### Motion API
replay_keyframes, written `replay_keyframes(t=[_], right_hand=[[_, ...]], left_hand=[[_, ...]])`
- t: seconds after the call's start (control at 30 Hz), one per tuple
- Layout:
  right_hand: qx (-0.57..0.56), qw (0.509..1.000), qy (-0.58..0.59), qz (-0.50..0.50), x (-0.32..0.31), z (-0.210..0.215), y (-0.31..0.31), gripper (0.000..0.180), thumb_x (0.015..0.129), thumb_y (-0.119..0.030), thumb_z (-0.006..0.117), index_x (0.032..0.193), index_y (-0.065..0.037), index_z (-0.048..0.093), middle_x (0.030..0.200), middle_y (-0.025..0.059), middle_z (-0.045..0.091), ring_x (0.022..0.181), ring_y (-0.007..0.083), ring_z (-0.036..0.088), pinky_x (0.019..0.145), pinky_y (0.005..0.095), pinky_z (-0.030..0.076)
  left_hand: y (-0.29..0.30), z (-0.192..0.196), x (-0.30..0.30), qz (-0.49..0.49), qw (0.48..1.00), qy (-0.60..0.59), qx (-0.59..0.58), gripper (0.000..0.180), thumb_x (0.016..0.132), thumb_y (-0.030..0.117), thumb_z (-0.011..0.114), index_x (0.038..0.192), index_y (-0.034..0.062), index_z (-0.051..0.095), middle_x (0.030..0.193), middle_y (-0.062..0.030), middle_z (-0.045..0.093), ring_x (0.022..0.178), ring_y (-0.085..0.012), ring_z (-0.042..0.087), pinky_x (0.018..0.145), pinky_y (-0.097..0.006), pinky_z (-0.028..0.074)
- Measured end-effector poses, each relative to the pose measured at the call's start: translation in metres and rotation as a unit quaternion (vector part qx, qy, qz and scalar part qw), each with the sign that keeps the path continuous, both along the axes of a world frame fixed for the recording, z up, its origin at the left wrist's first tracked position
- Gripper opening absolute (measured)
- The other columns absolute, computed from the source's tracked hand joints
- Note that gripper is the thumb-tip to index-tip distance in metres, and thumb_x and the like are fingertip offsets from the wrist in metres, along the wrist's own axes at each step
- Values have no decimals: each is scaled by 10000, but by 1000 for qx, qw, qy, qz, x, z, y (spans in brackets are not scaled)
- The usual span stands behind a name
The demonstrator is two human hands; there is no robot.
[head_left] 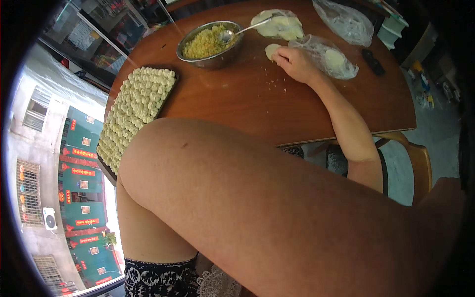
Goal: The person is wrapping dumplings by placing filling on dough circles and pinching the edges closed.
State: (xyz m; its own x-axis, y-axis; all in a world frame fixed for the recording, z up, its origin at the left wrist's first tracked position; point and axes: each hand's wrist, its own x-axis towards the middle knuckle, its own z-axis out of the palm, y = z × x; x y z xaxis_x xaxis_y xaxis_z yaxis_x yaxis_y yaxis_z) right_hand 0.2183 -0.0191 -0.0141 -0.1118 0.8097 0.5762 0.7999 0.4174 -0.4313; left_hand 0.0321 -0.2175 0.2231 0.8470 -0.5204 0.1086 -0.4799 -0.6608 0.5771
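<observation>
My right hand (296,64) reaches over the wooden table, its fingers closed at the edge of a small round dough wrapper (270,51). My left arm (257,183) is bent across the foreground very close to the camera, and its hand cannot be seen. Just left of the wrapper stands a steel bowl (210,63) of yellowish chopped filling (205,43), with a metal spoon (246,29) resting in it. Behind my right hand a clear bag holds a stack of pale wrappers (282,27). Another wrapper (334,59) lies on a plastic bag (316,45) beside the hand.
A dark tray (170,94) packed with rows of small dumplings (141,94) lies at the table's left edge. A crumpled clear bag (346,22) and a black object (372,62) sit at the far right. Small crumbs dot the tabletop (222,99). A wooden chair (418,161) stands right.
</observation>
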Motion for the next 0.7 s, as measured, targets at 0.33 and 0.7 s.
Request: replay_keyframes(t=[0.33, 0.7], right_hand=[[-11, 999, 30, 19, -8, 2, 1, 213, 944, -251, 599, 893, -47, 631, 760, 157, 635, 719, 353, 606, 650, 431, 465], [-5, 999, 20, 33, -6, 4, -1, 118, 925, -105, 626, 958, 7, 641, 789, 113, 638, 708, 208, 604, 663, 327, 474]], left_hand=[[-9, -10, 1, -2, 1000, -5, 26, 110, 757, 53, 657, 676, -18, 675, 736, -196, 690, 724, -326, 710, 665, -456, 575], [22, -66, 56, 246, 961, -118, 45, 106, 757, 78, 675, 675, 12, 682, 728, -187, 695, 707, -333, 710, 630, -461, 569]])
